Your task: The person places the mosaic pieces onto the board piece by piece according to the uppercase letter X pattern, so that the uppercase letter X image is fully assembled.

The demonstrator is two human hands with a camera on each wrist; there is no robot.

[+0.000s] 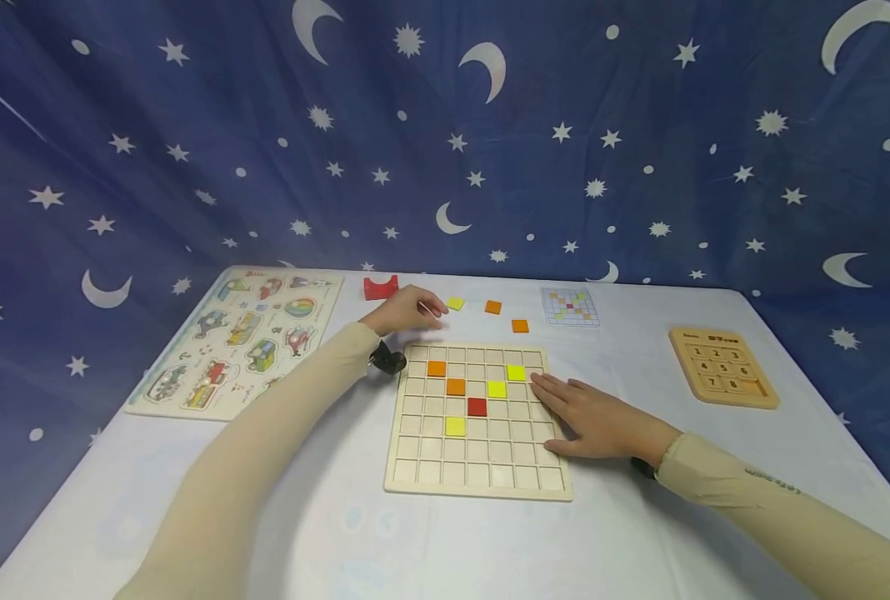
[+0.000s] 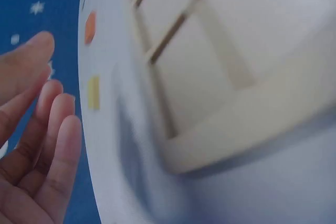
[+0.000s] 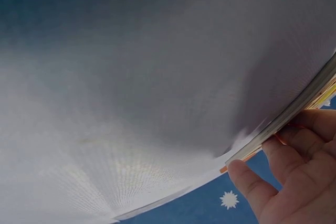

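A wooden grid board [image 1: 477, 493] lies on the table, with orange tiles [image 1: 436, 368], yellow tiles [image 1: 497, 389] and one red tile [image 1: 477, 407] in its squares. Above the tabletop, beyond the board's far left corner, my left hand [image 1: 409, 310] has loosely bent fingers and holds nothing. Nearest to its fingertips lies a loose yellow tile [image 1: 456, 303]; the left wrist view shows a gap between that tile [image 2: 93, 92] and the fingers. Two loose orange tiles [image 1: 493, 307] are further right. My right hand [image 1: 595, 421] rests on the board's right edge, fingers extended.
To the left lies a picture puzzle board [image 1: 280, 312], with a red stand [image 1: 381, 287] near its far right corner. A pattern card [image 1: 569, 307] lies at the back. A wooden number puzzle [image 1: 722, 367] sits on the right. Behind the table hangs a blue star-patterned cloth [image 1: 445, 133].
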